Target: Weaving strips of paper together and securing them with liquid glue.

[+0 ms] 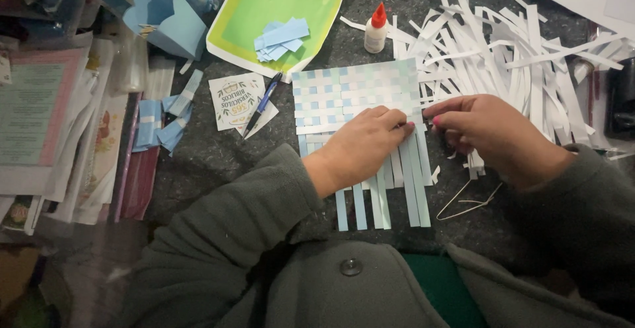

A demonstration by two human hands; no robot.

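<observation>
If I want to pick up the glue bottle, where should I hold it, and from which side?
Probably hold the glue bottle around its white body, below the red cap, which is narrow and tapered. It stands upright, so a side grip suits it. Come from the left or front, over bare grey felt; loose white strips crowd its right side.

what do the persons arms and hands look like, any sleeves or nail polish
Both arms wear long, dark grey-green fleece-like sleeves reaching the wrists. The left hand and right hand are bare: no gloves, and no rings or watch that can be seen. Bright pink polish shows on a nail of the right hand's fingers.
</observation>
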